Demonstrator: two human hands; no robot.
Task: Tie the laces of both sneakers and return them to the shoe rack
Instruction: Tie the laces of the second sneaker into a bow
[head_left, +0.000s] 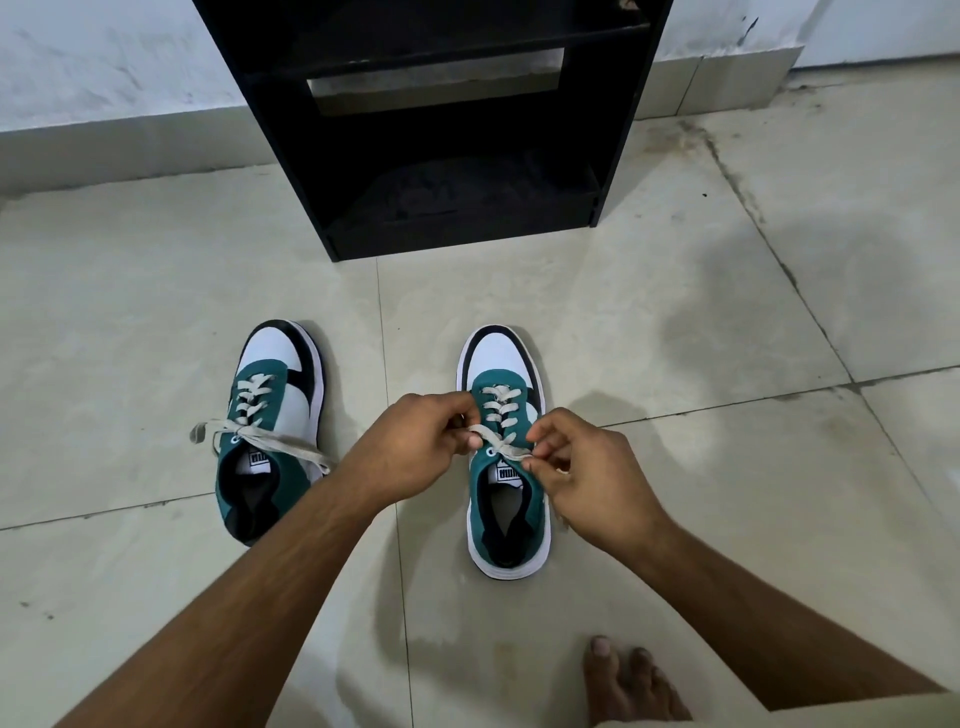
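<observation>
Two green, white and black sneakers stand on the tiled floor, toes pointing at the rack. The left sneaker (275, 410) has loose pale laces (270, 441) trailing out to both sides. Over the right sneaker (506, 467) both hands pinch its laces (498, 441), which cross above the tongue. My left hand (415, 447) grips one lace end at the shoe's left side. My right hand (587, 467) grips the other end at the shoe's right side. A black shoe rack (613, 171) stands ahead against the wall.
The rack's bottom shelf (462, 223) holds a dark, hard-to-make-out item. A bare foot (628, 680) rests on the floor at the lower right. Beige floor tiles (130, 312) spread around the shoes, and a white wall (104, 62) lies behind.
</observation>
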